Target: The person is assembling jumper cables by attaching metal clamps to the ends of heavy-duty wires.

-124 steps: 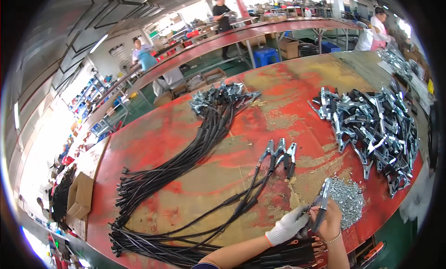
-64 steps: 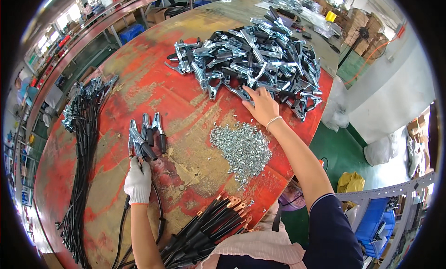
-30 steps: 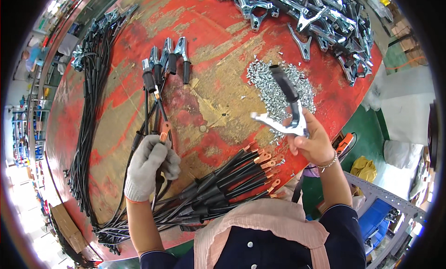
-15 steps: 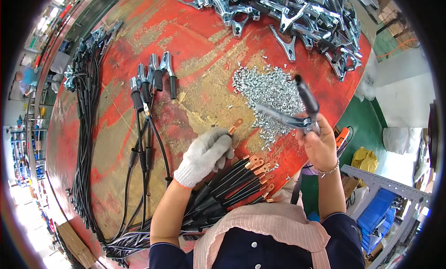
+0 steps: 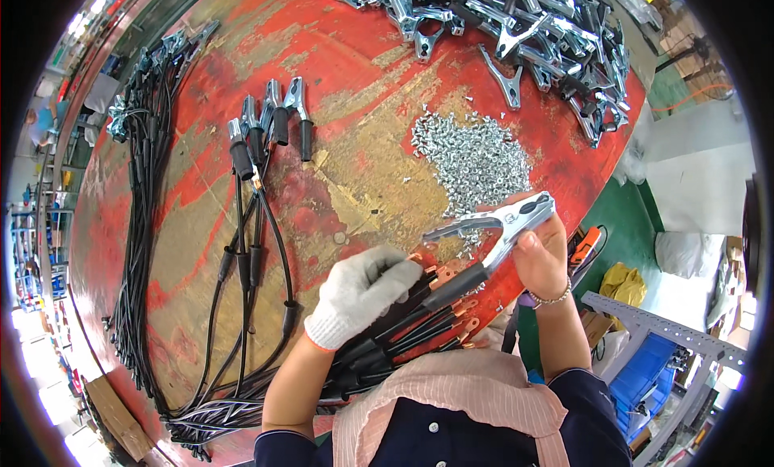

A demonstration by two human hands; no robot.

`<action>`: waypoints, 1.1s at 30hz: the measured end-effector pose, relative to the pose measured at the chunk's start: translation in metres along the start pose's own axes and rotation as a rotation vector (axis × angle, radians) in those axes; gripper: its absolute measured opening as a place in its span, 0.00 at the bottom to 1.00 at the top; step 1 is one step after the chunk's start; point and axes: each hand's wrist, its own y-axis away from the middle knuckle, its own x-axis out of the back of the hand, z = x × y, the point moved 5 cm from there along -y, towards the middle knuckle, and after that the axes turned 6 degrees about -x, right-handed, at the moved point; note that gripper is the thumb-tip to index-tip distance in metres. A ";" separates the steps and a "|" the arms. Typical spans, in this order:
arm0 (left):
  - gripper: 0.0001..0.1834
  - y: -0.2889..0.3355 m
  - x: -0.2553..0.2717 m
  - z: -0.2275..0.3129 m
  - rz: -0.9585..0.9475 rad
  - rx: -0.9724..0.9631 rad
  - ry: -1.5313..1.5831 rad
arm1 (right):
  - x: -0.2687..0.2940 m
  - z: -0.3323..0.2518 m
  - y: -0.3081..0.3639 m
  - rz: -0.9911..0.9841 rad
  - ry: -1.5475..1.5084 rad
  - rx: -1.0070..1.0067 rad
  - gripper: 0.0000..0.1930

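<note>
My left hand, in a white knit glove, is closed with thumb and fingers pinched round a black cable, its copper lug just showing at the fingertips. My bare right hand grips a silver spring clamp at its jaw end. One clamp handle wears a black sleeve and slants down toward the gloved hand; the other handle points left. Beneath both lies a bundle of black cables with copper lugs at their ends. Clamp and held lug look apart.
Loose silver screws lie heaped beyond my right hand. A large pile of clamps covers the table's far right. Several cables with clamps lie left of centre, and a long black cable bundle runs along the left of the red table.
The clamp has turned in my right hand, its sleeved handle swinging from pointing up to pointing down-left. My left hand has drawn slightly nearer to me, bringing the lug over the cable bundle.
</note>
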 end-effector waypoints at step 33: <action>0.16 0.002 -0.004 0.006 0.016 -0.092 -0.217 | -0.032 -0.008 0.014 -0.092 0.202 -0.035 0.26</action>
